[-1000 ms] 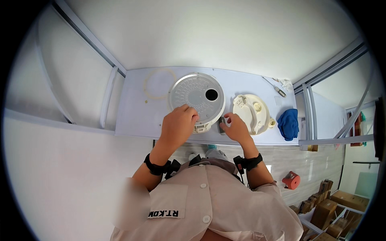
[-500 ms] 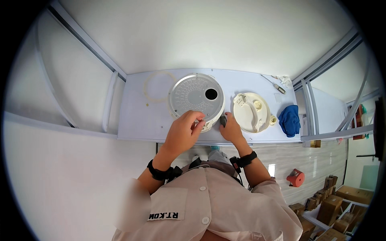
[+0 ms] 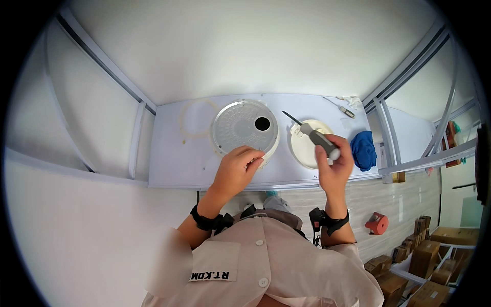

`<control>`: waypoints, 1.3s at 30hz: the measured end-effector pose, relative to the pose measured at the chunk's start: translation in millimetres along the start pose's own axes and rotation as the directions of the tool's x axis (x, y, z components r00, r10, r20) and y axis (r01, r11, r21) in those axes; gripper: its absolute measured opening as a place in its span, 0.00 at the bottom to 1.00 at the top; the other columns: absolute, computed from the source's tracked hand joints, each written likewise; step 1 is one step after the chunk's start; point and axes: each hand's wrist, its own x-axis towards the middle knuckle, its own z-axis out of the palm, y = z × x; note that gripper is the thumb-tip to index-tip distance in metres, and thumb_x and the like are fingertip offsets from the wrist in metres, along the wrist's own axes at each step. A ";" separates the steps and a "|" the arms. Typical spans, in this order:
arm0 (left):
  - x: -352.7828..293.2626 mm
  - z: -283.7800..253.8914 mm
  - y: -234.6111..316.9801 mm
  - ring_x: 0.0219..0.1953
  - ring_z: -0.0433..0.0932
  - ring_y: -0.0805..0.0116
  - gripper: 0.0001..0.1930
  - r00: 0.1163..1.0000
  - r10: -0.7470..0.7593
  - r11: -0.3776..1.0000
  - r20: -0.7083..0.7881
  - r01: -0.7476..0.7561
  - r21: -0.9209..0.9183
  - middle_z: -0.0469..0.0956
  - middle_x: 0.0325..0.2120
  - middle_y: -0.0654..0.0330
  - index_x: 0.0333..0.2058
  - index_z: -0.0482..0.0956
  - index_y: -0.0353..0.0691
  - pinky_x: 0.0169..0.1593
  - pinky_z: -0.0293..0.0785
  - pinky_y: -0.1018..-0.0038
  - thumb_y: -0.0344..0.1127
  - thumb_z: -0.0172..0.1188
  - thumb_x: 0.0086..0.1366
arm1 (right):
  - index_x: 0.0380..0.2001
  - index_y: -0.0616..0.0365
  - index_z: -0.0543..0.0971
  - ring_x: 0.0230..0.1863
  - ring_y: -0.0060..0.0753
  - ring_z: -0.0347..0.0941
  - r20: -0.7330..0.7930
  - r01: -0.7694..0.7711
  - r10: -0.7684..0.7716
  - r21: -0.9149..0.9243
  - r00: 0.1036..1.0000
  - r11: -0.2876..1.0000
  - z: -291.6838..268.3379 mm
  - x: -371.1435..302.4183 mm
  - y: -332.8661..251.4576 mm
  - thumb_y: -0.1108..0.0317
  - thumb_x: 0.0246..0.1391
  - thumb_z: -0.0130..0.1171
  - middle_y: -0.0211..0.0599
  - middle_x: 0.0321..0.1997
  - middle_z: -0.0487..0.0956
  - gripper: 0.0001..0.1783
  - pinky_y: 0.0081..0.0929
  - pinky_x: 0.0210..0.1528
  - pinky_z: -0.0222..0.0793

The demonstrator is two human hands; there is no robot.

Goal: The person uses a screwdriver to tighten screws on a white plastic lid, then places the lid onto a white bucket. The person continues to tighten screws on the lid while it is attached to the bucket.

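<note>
A round, pale-cased appliance part with a silvery metal disc (image 3: 238, 125) on top lies on the white table. Its disc has a dark round hole towards the right. At the near rim is my left hand (image 3: 236, 171), thumb and fingers drawn together; what they hold, if anything, I cannot make out. My right hand (image 3: 337, 166) grips a screwdriver (image 3: 321, 142) by its grey handle, the dark shaft pointing up and to the left. Beneath that tool sits a cream round cover (image 3: 303, 152), partly hidden by the screwdriver and hand.
A thin cream ring (image 3: 182, 123) lies to the left of the disc. At the far right are a second screwdriver (image 3: 348, 112) and a crumpled white tissue (image 3: 353, 102). A blue cloth (image 3: 363, 151) rests near the right edge. A red stool (image 3: 377, 224) stands on the floor.
My right hand has moved right from the disc's near edge and now holds the screwdriver up over the cream cover. My left hand stays at the rim.
</note>
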 end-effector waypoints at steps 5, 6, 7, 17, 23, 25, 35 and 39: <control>1.7 -0.3 3.0 0.27 0.78 0.71 0.06 0.999 0.008 1.000 -0.050 -0.008 0.000 0.85 0.33 0.58 0.40 0.86 0.35 0.31 0.74 0.75 0.25 0.71 0.64 | 0.62 0.63 0.69 0.50 0.36 0.78 -0.185 0.055 0.003 0.307 0.983 0.950 -10.4 -2.4 -42.2 0.64 0.66 0.64 0.47 0.52 0.80 0.27 0.33 0.55 0.75; 1.9 -1.1 3.6 0.27 0.78 0.71 0.06 0.998 0.002 1.000 -0.062 -0.003 -0.016 0.85 0.32 0.58 0.39 0.86 0.35 0.31 0.74 0.75 0.25 0.72 0.64 | 0.64 0.63 0.67 0.50 0.37 0.78 -0.190 0.099 -0.039 0.322 0.981 0.941 -10.6 -1.9 -42.5 0.63 0.68 0.63 0.48 0.51 0.80 0.28 0.33 0.55 0.75; 0.6 -1.4 3.6 0.27 0.77 0.72 0.06 0.997 -0.008 1.000 -0.073 0.005 -0.031 0.84 0.32 0.58 0.39 0.86 0.35 0.31 0.74 0.75 0.26 0.72 0.64 | 0.65 0.63 0.65 0.51 0.38 0.78 -0.193 0.140 -0.077 0.337 0.978 0.931 -10.6 -2.3 -42.4 0.62 0.69 0.61 0.49 0.51 0.79 0.29 0.34 0.55 0.75; -13.2 -9.5 -2.7 0.24 0.74 0.78 0.06 0.986 -0.104 0.991 -0.130 0.091 -0.100 0.83 0.26 0.62 0.38 0.86 0.36 0.28 0.70 0.78 0.27 0.74 0.64 | 0.67 0.62 0.64 0.48 0.33 0.74 -0.114 0.135 -0.100 0.366 0.988 0.921 15.6 3.7 -52.7 0.57 0.71 0.57 0.45 0.50 0.76 0.29 0.33 0.54 0.71; -18.5 -14.8 -4.3 0.24 0.74 0.79 0.06 0.979 -0.121 0.990 -0.162 0.106 -0.095 0.84 0.25 0.62 0.39 0.87 0.37 0.28 0.69 0.78 0.28 0.73 0.64 | 0.67 0.62 0.64 0.48 0.32 0.74 -0.071 0.158 -0.142 0.321 0.987 0.934 27.9 3.9 -52.6 0.56 0.71 0.58 0.45 0.50 0.76 0.30 0.31 0.51 0.72; -19.5 -17.1 -5.0 0.24 0.74 0.78 0.06 0.979 -0.128 0.990 -0.156 0.116 -0.083 0.85 0.26 0.61 0.39 0.87 0.36 0.28 0.69 0.78 0.28 0.73 0.64 | 0.66 0.62 0.64 0.48 0.32 0.74 -0.059 0.161 -0.150 0.326 0.987 0.932 28.9 4.5 -53.7 0.56 0.71 0.59 0.45 0.50 0.76 0.31 0.30 0.50 0.73; -19.2 -19.0 -8.8 0.27 0.77 0.74 0.07 0.984 -0.119 0.991 -0.133 0.110 -0.079 0.85 0.30 0.58 0.40 0.87 0.35 0.32 0.73 0.76 0.27 0.73 0.63 | 0.66 0.62 0.64 0.45 0.30 0.75 0.004 0.125 -0.136 0.354 0.991 0.927 30.8 7.0 -57.8 0.56 0.70 0.60 0.46 0.49 0.77 0.31 0.25 0.42 0.73; -17.1 -19.7 -7.8 0.27 0.77 0.73 0.07 0.986 -0.124 0.990 -0.116 0.115 -0.076 0.84 0.29 0.58 0.39 0.86 0.35 0.32 0.73 0.75 0.27 0.73 0.63 | 0.65 0.62 0.64 0.44 0.29 0.74 -0.018 0.146 -0.149 0.352 0.989 0.925 31.9 7.1 -56.0 0.57 0.70 0.61 0.46 0.49 0.77 0.30 0.24 0.41 0.73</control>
